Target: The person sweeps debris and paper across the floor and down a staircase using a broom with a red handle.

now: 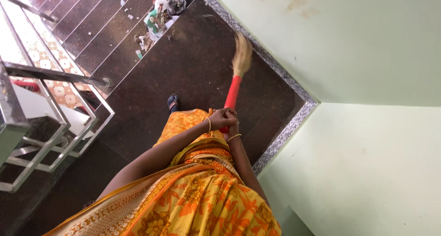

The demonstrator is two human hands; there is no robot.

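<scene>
Both hands, left hand and right hand, wrap fingers around the red-handled broom, bristles beyond.

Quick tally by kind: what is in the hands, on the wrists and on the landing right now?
Broom, gripped by left hand and right hand: 1
Wrist bangles: 2
Sandalled foot: 1
Litter pile on the stairs: 1
Metal railing: 1
Total: 6
</scene>
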